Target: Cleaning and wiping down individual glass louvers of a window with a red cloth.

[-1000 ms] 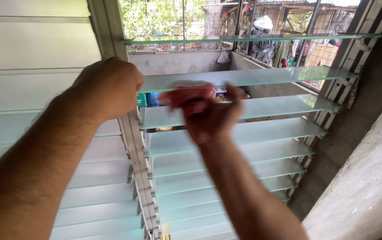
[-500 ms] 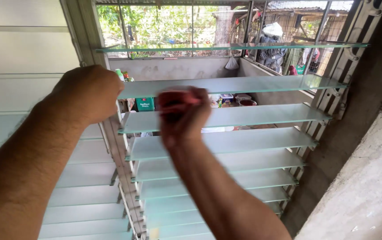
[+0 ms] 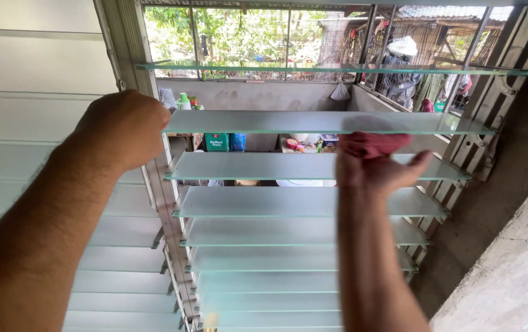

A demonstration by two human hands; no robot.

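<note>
Under the second glass slat [image 3: 264, 122], running left-right, my right hand [image 3: 371, 169] clutches a red cloth [image 3: 369, 143]; my left hand [image 3: 125, 126] grips its left end.

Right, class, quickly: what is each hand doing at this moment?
Left hand: closed in a fist at the window frame.
Right hand: holding a red cloth against a glass slat.

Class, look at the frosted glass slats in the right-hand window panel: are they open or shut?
Open. The glass slats lie nearly flat with gaps between them, and the yard shows through. The right hand presses a red cloth under one.
</note>
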